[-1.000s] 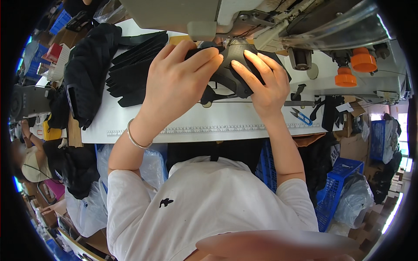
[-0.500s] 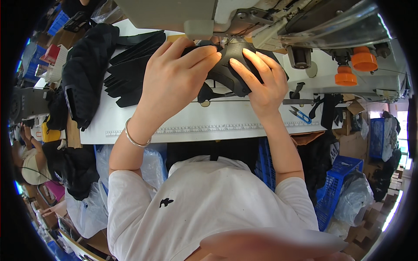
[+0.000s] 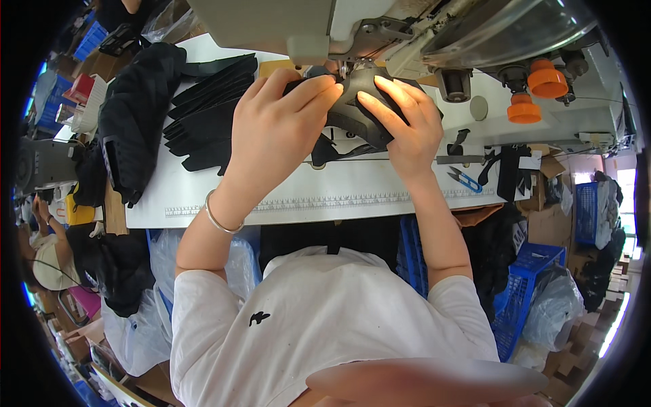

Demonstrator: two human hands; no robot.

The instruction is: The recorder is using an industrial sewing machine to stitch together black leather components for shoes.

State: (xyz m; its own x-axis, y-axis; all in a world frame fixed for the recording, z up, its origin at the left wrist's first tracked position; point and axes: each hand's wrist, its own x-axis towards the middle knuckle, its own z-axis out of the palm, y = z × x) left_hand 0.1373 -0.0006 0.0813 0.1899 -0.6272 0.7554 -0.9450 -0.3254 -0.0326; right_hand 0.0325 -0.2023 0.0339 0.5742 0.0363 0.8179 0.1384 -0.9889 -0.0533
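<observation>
A curved black fabric piece lies on the white sewing table beneath the needle area of a sewing machine. My left hand grips its left side, index and middle fingers together near the presser foot and thumb hidden. On the other side, my right hand holds the piece with thumb and forefinger on top; the remaining fingers bend over its right edge. A strip of the black material trails toward me below the hands. Left of my left hand sits a stack of black cut panels.
A bulky black fabric item lies at the table's left end. Blue-handled thread snips rest at right, beyond a printed ruler. Orange knobs hang at upper right. A blue crate stands below right; another person is at far left.
Both hands have shifted only slightly, still on the black fabric piece, which has turned a little under the needle area. My left forearm has moved a little to the right.
</observation>
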